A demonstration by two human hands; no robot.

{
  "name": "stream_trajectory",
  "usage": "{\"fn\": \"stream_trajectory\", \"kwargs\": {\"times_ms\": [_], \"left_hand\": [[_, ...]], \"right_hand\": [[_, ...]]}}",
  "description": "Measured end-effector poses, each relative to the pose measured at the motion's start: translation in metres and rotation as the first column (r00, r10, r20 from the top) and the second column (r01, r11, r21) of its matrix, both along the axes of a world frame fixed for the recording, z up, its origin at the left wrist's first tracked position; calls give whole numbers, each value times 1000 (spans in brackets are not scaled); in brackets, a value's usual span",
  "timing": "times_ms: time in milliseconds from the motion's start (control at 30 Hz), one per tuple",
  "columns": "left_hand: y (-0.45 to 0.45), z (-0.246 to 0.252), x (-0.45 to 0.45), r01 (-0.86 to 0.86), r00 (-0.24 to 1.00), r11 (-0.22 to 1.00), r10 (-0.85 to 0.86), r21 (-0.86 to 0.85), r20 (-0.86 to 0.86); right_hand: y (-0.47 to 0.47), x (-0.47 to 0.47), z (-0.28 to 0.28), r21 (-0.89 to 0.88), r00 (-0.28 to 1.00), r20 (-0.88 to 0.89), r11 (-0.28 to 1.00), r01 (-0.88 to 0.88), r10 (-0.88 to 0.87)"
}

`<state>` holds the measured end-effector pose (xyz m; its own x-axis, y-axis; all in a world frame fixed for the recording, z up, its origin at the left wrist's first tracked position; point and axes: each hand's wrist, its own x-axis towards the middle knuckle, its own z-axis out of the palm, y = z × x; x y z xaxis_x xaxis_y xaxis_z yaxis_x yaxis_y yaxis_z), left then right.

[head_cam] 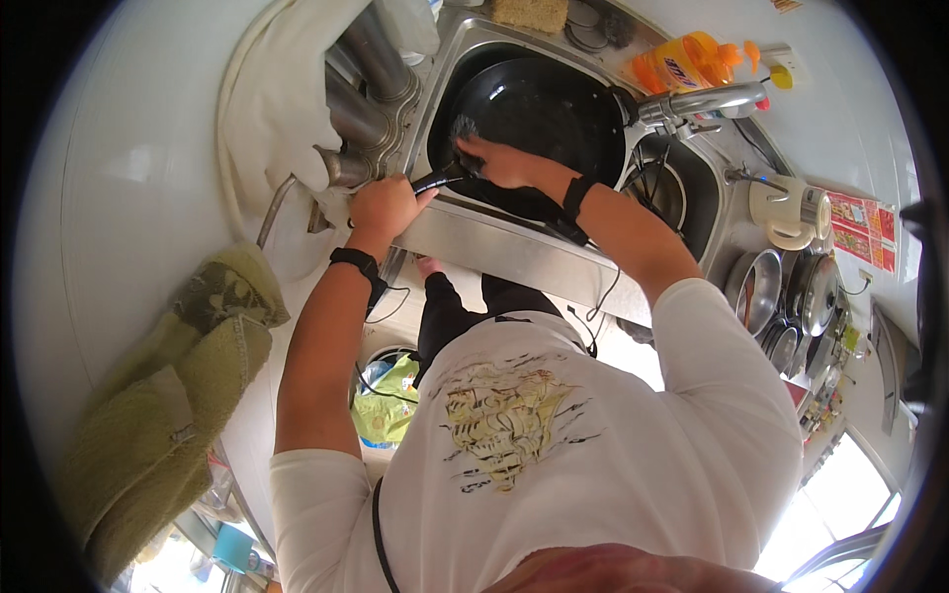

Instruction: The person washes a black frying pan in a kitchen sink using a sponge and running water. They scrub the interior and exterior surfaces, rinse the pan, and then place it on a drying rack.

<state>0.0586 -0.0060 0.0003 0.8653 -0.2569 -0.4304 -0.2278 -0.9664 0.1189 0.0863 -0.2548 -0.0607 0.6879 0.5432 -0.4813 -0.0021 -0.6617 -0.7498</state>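
A large black wok lies in the left basin of a stainless steel double sink, tilted towards me. My left hand is closed around its long black handle at the sink's front edge. Inside the wok, my right hand presses a grey scouring pad, apparently wire mesh, against the wall near the handle. The fingers hide part of the pad. A small dark helper handle sits on the wok's far right rim, beside the chrome faucet.
The right basin holds a metal pan with a black wire rack. An orange dish soap bottle and a tan sponge stand behind the sink. An electric kettle and stacked pots line the right counter. Towels hang at left.
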Motion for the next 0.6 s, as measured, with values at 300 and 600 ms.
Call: {"fn": "stream_trajectory", "kwargs": {"times_ms": [300,600], "left_hand": [[-1,5,3,4,1000,1000,-4,20,-8],[2,3,2,4,1000,999,-3,-34,15]], "right_hand": [[-1,-20,7,74,979,-136,984,163,-152],[-58,-48,33,-215,925,-238,912,-349,297]]}}
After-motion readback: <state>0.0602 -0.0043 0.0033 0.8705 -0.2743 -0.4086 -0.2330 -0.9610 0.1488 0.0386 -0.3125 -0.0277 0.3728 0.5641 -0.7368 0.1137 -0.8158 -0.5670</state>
